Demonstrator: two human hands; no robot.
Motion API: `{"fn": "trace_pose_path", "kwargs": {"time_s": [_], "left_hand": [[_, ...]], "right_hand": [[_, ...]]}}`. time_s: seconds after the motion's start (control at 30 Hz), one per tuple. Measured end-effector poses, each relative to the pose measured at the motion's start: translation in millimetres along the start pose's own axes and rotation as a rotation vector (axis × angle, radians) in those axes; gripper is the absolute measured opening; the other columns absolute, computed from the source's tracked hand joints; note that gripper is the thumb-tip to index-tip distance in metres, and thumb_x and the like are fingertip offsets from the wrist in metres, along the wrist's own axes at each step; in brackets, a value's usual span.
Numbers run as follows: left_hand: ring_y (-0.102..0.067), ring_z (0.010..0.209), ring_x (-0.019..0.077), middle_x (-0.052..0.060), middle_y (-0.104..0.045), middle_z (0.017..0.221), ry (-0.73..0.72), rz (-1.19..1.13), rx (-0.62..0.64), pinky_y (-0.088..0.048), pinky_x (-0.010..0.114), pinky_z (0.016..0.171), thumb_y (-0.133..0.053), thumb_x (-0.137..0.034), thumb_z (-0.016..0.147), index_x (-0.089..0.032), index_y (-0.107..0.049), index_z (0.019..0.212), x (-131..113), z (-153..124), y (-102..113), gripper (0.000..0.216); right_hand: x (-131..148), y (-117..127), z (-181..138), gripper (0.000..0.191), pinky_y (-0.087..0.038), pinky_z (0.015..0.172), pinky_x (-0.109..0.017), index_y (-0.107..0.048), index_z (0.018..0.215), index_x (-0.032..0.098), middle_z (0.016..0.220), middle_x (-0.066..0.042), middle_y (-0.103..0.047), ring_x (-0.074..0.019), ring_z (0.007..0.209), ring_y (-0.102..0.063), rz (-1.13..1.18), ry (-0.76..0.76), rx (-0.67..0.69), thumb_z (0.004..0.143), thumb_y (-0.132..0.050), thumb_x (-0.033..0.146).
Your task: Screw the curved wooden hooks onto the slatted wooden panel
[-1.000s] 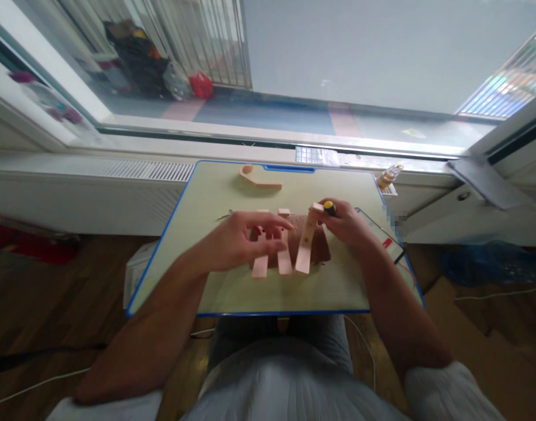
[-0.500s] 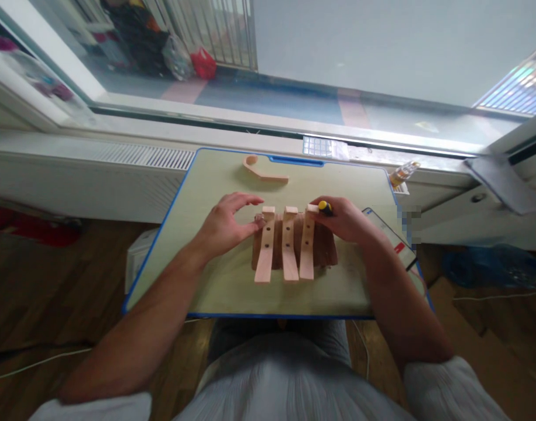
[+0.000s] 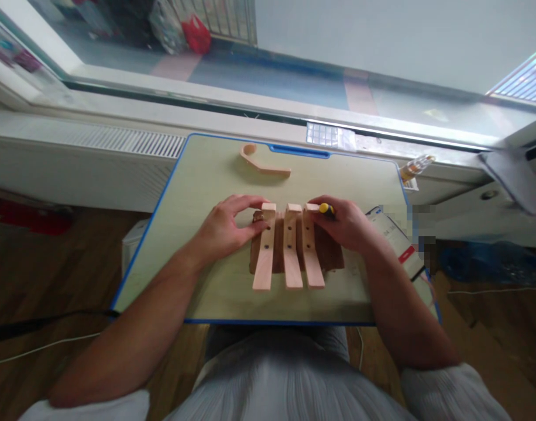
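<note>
A dark brown wooden board (image 3: pixel 327 257) lies on the blue-edged lap table (image 3: pixel 198 181). Three pale wooden strips (image 3: pixel 289 248) lie side by side across it, each with small holes. My left hand (image 3: pixel 226 225) has curled fingers touching the far end of the left strip and the board's left edge. My right hand (image 3: pixel 344 225) is closed round a screwdriver with a yellow-and-black handle (image 3: pixel 326 209), and its fingers rest against the far end of the right strip.
A curved pale wooden hook piece (image 3: pixel 261 162) lies near the table's far edge. A booklet with a red mark (image 3: pixel 399 242) sits at the table's right edge. A small bottle (image 3: pixel 415 166) stands on the window sill, with a radiator grille (image 3: pixel 119 140) to the left.
The right strip, tilted a second ago, now lies flat and parallel with the other two. My left hand has drawn back from over the strips to the left strip's far end.
</note>
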State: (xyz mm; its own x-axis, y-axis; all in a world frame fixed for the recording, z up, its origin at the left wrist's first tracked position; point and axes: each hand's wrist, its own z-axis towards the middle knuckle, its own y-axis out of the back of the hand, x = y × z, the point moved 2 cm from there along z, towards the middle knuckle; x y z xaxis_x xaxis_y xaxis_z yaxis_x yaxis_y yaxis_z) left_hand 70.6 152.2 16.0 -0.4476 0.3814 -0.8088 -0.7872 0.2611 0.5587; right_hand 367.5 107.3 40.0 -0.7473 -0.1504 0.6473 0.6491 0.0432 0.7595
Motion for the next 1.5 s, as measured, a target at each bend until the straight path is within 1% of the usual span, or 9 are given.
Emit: {"fn": "trace_pose_path", "kwargs": {"time_s": [0.2,0.47,0.77,0.97,1.23,1.33,1.4,1.47,1.5], "left_hand": [[-0.075,0.125,0.0316,0.010,-0.082,0.133,0.012,-0.001,0.001,-0.055,0.047,0.120,-0.087,-0.055,0.090,-0.026,-0.082,0.131,-0.6,-1.8,-0.3,0.050],[-0.076,0.126,0.0320,0.009,-0.083,0.135,0.045,-0.041,-0.003,-0.054,0.047,0.123,-0.088,-0.053,0.090,-0.026,-0.082,0.133,0.6,-5.1,-2.4,0.051],[-0.075,0.129,0.0311,0.008,-0.084,0.132,0.084,-0.092,0.031,-0.056,0.042,0.120,-0.089,-0.052,0.089,-0.024,-0.081,0.131,-2.6,-2.9,-1.6,0.050],[-0.074,0.130,0.0318,0.008,-0.083,0.134,0.096,-0.117,0.039,-0.056,0.042,0.121,-0.089,-0.058,0.088,-0.024,-0.081,0.132,0.7,-2.5,-2.0,0.056],[-0.075,0.131,0.0310,0.009,-0.083,0.136,0.085,-0.147,0.033,-0.055,0.040,0.122,-0.090,-0.058,0.088,-0.023,-0.081,0.132,-0.2,-2.8,-4.3,0.058],[-0.074,0.133,0.0316,0.010,-0.082,0.139,0.073,-0.129,0.014,-0.053,0.042,0.124,-0.090,-0.058,0.087,-0.023,-0.082,0.133,-4.1,-3.8,3.5,0.058],[-0.075,0.132,0.0312,0.009,-0.083,0.136,0.065,-0.074,-0.033,-0.053,0.044,0.124,-0.088,-0.054,0.090,-0.024,-0.082,0.132,-3.8,-4.9,16.3,0.052],[-0.077,0.121,0.0294,0.008,-0.085,0.127,0.071,0.029,-0.140,-0.056,0.044,0.117,-0.083,-0.046,0.093,-0.026,-0.082,0.129,1.7,-6.5,33.9,0.041],[-0.078,0.115,0.0288,0.007,-0.086,0.122,0.086,0.105,-0.199,-0.058,0.044,0.112,-0.081,-0.042,0.093,-0.026,-0.083,0.124,6.3,-7.5,43.0,0.036]], "right_hand": [[0.5,1.5,0.5,0.025,-0.055,0.083,-0.038,-0.084,0.120,0.025,0.109,-0.007,-0.088,-0.0265,0.092,-0.078,-0.001,0.004,0.009,0.099,-0.071,0.029],[-6.3,12.4,-5.4,0.022,-0.054,0.075,-0.035,-0.086,0.113,0.023,0.101,-0.006,-0.088,-0.0249,0.087,-0.078,0.042,-0.040,-0.007,0.096,-0.074,0.031],[9.9,0.7,-5.2,0.023,-0.054,0.077,-0.036,-0.086,0.112,0.023,0.102,-0.007,-0.089,-0.0262,0.087,-0.078,0.046,-0.035,-0.021,0.094,-0.071,0.024],[6.6,-1.5,-4.7,0.024,-0.055,0.081,-0.038,-0.086,0.111,0.023,0.101,-0.007,-0.088,-0.0275,0.090,-0.079,0.027,-0.015,-0.048,0.093,-0.070,0.021],[3.9,-1.9,-4.0,0.025,-0.055,0.082,-0.038,-0.086,0.114,0.023,0.102,-0.008,-0.088,-0.0277,0.091,-0.078,0.036,-0.012,-0.031,0.096,-0.070,0.024],[4.4,-0.7,-4.3,0.027,-0.055,0.082,-0.038,-0.087,0.117,0.023,0.105,-0.008,-0.088,-0.0272,0.091,-0.077,0.064,-0.028,-0.037,0.095,-0.071,0.025],[4.4,2.3,-5.9,0.036,-0.056,0.085,-0.039,-0.085,0.126,0.022,0.112,-0.010,-0.087,-0.0266,0.093,-0.076,0.094,-0.017,-0.055,0.092,-0.073,0.025],[3.7,7.7,-8.9,0.049,-0.055,0.084,-0.038,-0.080,0.137,0.021,0.109,-0.009,-0.084,-0.0239,0.089,-0.073,0.122,0.008,-0.070,0.088,-0.075,0.023],[2.9,11.2,-10.7,0.055,-0.054,0.081,-0.037,-0.077,0.142,0.021,0.101,-0.006,-0.081,-0.0217,0.084,-0.069,0.134,0.013,-0.074,0.087,-0.075,0.022]]}}
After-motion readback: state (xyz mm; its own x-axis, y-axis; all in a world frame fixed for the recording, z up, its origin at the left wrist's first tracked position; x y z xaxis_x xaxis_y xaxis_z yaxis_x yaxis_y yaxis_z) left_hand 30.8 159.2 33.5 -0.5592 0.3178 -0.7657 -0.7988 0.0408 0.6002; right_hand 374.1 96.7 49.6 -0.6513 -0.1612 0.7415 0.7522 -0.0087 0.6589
